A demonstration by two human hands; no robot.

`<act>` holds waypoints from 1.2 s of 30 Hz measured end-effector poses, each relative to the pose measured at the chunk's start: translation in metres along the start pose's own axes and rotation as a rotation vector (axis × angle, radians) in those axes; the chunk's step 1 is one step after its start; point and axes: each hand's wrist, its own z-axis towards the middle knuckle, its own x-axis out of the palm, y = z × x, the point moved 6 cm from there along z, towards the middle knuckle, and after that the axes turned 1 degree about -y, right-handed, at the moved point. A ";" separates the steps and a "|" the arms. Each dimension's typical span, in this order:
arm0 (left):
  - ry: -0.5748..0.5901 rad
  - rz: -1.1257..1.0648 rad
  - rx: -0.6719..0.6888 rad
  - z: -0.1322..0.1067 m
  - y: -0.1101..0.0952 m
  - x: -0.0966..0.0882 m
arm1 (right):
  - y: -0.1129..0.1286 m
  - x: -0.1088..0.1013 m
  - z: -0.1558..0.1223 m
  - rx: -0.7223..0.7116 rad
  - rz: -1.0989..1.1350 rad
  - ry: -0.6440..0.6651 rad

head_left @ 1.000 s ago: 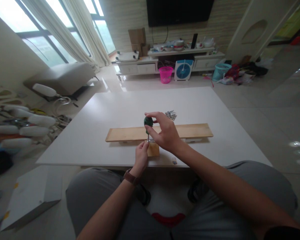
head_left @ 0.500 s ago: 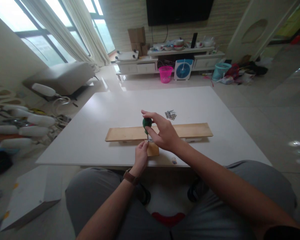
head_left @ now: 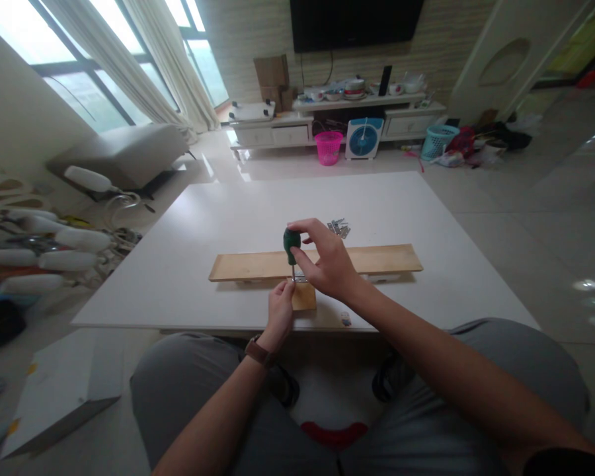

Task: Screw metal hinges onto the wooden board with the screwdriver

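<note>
My right hand [head_left: 327,259] grips the green handle of a screwdriver [head_left: 291,243], thumb and fingers around it. The screwdriver stands upright, its shaft pointing down at a metal hinge [head_left: 301,277]. This hinge lies where a long wooden board [head_left: 248,264] meets a small wooden block [head_left: 304,297]. My left hand [head_left: 280,305], with a brown watch on the wrist, pinches close beside the screwdriver's tip at the block's left edge. What its fingertips hold is too small to make out. Part of the long board is hidden behind my right hand.
Several loose metal hinges [head_left: 339,228] lie beyond the board on the white table [head_left: 228,211]. A small sticker [head_left: 346,318] is near the table's front edge. White supports [head_left: 391,277] show under the board. A white box [head_left: 64,390] stands on the floor at left.
My right hand's fingers have curled more closely around the screwdriver handle, where before they were stretched out over its top. My left hand, the board and the block have stayed in place.
</note>
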 end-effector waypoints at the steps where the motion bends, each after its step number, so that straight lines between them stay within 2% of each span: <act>1: -0.002 0.003 -0.001 0.000 0.001 0.000 | 0.000 -0.001 0.000 0.004 -0.016 -0.009; 6: 0.015 -0.020 -0.016 0.001 0.003 0.000 | -0.002 -0.006 0.001 0.056 -0.046 -0.054; 13: -0.014 -0.008 -0.015 -0.001 -0.001 0.001 | 0.003 -0.002 0.001 -0.016 -0.040 -0.013; 19: 0.004 -0.019 -0.020 -0.002 -0.002 0.002 | 0.000 -0.007 0.002 0.047 -0.040 -0.058; 25: -0.001 -0.009 -0.008 -0.002 -0.002 0.001 | 0.004 -0.006 0.001 -0.001 -0.019 -0.046; 36: 0.011 -0.015 -0.020 -0.001 -0.002 0.003 | 0.002 -0.011 0.002 0.045 -0.033 -0.111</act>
